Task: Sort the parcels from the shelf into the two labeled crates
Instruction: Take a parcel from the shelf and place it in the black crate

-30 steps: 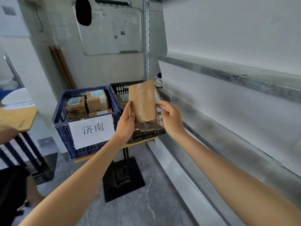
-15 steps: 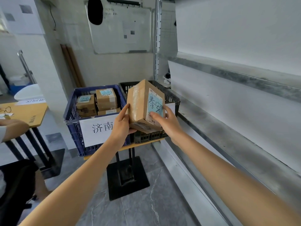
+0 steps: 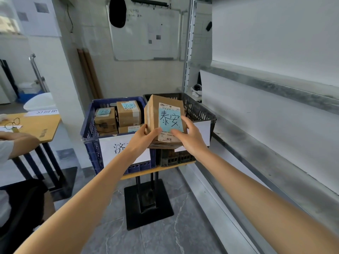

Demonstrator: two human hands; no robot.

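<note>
I hold a brown cardboard parcel in both hands above the near edge of the black crate. Its blue label faces me with two handwritten characters. My left hand grips its lower left corner. My right hand grips its lower right edge, thumb on the label. To the left stands a blue crate with a white paper sign and several labelled parcels inside. The black crate's white sign is mostly hidden behind my right hand.
Both crates sit on a small wooden stand with a black pedestal base. A metal shelf runs along the right. At the left, another person's arm rests on a wooden table with glasses on it.
The parcel has turned so its blue label now faces me, and it has moved lower over the black crate's front. My view has shifted towards the crates.
</note>
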